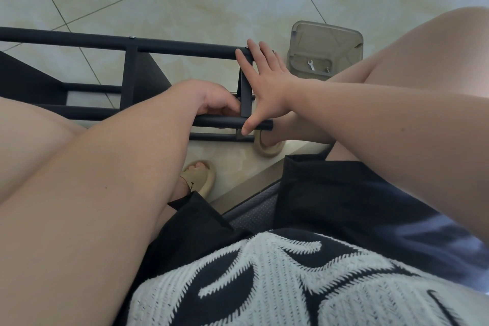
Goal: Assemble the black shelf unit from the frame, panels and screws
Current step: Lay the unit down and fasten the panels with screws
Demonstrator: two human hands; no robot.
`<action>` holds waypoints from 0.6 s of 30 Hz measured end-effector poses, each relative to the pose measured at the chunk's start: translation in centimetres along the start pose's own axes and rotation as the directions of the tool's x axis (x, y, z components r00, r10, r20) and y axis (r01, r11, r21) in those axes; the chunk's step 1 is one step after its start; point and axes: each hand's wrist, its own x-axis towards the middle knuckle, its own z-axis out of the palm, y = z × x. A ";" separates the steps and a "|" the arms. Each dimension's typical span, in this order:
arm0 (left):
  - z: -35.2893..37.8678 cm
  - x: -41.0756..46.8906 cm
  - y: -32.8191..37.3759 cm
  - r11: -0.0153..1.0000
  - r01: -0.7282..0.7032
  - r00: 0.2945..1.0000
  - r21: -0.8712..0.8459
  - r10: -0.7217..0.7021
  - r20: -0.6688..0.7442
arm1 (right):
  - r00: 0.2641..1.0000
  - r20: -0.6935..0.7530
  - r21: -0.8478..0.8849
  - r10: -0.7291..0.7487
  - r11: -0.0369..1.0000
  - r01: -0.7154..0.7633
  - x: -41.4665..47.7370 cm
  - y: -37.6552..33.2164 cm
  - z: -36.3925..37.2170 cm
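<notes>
The black shelf frame lies on its side on the tiled floor in front of my knees, with a black panel fitted at its left end. My right hand lies flat with straight fingers against the frame's right end, fingertips on the top tube and thumb on the lower tube. My left hand is curled just left of the upright end bar, fingers tucked in at the joint. What the left hand's fingers grip is hidden.
A clear plastic tray sits on the floor at the right of the frame, holding a small silver wrench and a screw. My feet in beige sandals rest under the frame's near side. My knees flank the work.
</notes>
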 end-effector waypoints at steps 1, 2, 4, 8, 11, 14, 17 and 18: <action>0.0 0.0 0.0 1.000 -0.005 1.000 -0.009 0.005 0.003 | 1.000 0.000 0.001 0.000 1.000 0.000 0.0 0.0 0.0; 0.0 0.1 -0.1 1.000 -0.011 1.000 -0.020 0.011 0.008 | 1.000 -0.001 0.002 -0.001 1.000 0.001 0.0 0.0 0.0; 0.0 0.3 -0.2 0.999 -0.018 1.000 -0.041 0.019 0.022 | 1.000 -0.001 0.004 -0.003 1.000 0.003 0.0 0.0 0.0; -0.1 0.2 -0.3 0.996 -0.032 0.998 -0.079 0.036 0.047 | 1.000 0.001 0.001 -0.002 1.000 0.002 0.0 0.1 0.0; 0.0 0.1 -0.2 0.994 -0.055 0.996 -0.097 0.061 0.058 | 1.000 0.002 -0.002 -0.001 1.000 0.001 0.0 0.1 0.0; 0.0 0.1 -0.1 0.993 -0.055 0.998 -0.103 0.058 0.034 | 1.000 0.002 -0.001 -0.001 1.000 0.001 -0.1 0.0 0.0; 0.1 0.2 0.0 0.996 -0.026 1.000 -0.089 0.027 0.000 | 1.000 0.005 -0.001 0.000 1.000 0.000 -0.1 0.0 -0.1; 0.1 0.2 0.0 0.997 -0.015 1.000 -0.081 0.016 0.004 | 1.000 0.003 -0.002 0.001 1.000 -0.001 -0.1 -0.1 -0.1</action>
